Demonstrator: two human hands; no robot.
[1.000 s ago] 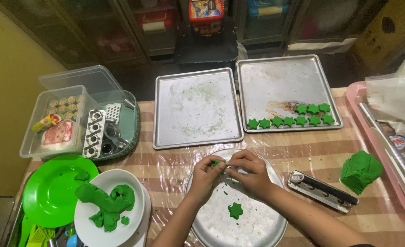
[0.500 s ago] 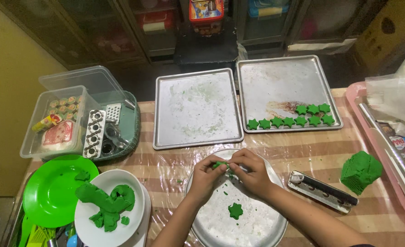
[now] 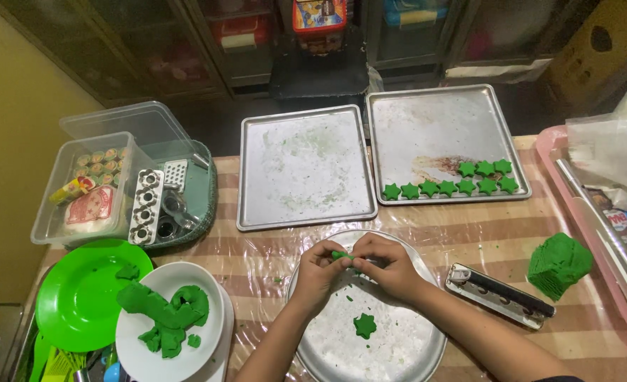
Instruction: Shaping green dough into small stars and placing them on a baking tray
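Fingertips of both hands meet over the far half of a round metal tray (image 3: 426, 354), pinching a small piece of green dough (image 3: 340, 255) between them: the left hand (image 3: 319, 272) grips it from the left, the right hand (image 3: 391, 267) from the right, and both are closed on it, the dough held just above the tray's floured surface. Lower on the same tray lies one cut green dough star (image 3: 364, 325), apart from the hands. Just right of the tray rests a flat metal tool with a dark slot (image 3: 501, 296), and further right sits a block of green dough (image 3: 558, 264). Beyond the hands stand two rectangular baking sheets side by side: the left sheet (image 3: 305, 167) carries only green smears, the right sheet (image 3: 440, 134) holds green stars (image 3: 457, 181) in two rows at its near right corner. To the left, a white plate (image 3: 207, 339) bears dough scraps (image 3: 163, 310), touching a green plate (image 3: 80, 297); behind those, a clear plastic box (image 3: 87, 191) and a teal basket of metal cutters (image 3: 161, 205).
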